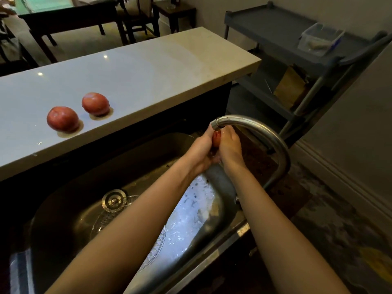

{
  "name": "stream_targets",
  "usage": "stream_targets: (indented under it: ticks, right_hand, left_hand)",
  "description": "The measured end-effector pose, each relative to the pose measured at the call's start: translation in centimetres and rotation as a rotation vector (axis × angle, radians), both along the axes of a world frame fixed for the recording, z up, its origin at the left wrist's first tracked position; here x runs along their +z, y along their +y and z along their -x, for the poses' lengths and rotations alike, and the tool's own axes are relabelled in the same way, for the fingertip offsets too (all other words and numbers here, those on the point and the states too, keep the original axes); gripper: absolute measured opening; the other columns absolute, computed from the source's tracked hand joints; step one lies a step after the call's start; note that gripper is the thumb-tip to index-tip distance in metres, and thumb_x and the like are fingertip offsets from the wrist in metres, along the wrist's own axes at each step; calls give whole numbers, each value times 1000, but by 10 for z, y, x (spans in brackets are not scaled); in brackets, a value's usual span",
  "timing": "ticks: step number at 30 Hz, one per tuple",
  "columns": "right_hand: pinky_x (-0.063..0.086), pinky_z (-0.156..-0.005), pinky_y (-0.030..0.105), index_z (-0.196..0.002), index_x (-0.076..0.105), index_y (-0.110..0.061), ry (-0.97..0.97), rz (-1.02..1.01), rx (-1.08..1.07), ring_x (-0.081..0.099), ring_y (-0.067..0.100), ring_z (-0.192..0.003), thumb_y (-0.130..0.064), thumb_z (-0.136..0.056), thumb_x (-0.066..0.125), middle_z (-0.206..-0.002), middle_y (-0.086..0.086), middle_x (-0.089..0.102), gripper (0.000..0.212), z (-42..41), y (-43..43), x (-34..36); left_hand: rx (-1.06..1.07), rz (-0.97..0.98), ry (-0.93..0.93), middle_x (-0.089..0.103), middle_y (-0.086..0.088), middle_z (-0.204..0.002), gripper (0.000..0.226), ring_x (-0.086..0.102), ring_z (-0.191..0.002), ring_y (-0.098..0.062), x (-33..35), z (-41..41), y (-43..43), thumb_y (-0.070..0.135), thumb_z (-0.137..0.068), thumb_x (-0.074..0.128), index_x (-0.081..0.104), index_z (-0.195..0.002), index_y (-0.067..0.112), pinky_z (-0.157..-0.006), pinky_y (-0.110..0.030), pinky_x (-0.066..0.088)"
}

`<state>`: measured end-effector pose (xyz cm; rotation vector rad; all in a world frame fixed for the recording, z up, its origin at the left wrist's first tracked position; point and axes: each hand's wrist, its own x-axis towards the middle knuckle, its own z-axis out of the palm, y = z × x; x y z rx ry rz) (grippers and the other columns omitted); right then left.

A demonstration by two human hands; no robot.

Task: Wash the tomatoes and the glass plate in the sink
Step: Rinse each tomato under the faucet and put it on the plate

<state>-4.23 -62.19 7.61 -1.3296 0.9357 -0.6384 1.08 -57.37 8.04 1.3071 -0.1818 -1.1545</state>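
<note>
Tomato (216, 139) clamped between left hand (200, 152) and right hand (230, 148), both curled round it, just under the faucet spout (218, 122) above the sink (148, 151). Two other tomatoes (62, 119) (95, 103) sit in wet patches near the table (148, 71) front edge; glass plate (106, 219) lies in the sink bottom beside the drain (113, 200). Risk: slick skin slips the grip, and the fruit drops onto the plate below, bruising it or chipping glass.

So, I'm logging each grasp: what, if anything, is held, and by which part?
A tomato, clasped between both hands: the left hand wraps its left side, the right hand its right side; only a strip of its top shows.
</note>
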Motion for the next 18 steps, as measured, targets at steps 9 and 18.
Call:
stream_targets:
  ticks: [9,18]
  right_hand:
    - [57,-63,30,-95,64,-25,9,52,126,65,23,-77,-29,-94,40,-91,10,67,24,8,-4,-2]
    - [50,-57,19,-82,56,-32,-32,199,275,64,8,-80,-39,-93,44,-85,-5,62,18,16,9,-10]
  left_hand:
    - [13,53,-94,57,-1,-53,44,51,-44,-9,-5,3,4,49,-98,27,54,-102,14,-40,-20,40]
    - [62,83,-58,53,-3,-52,42,44,-38,-10,-4,-2,9,43,-97,37,59,-85,10,-32,-16,30]
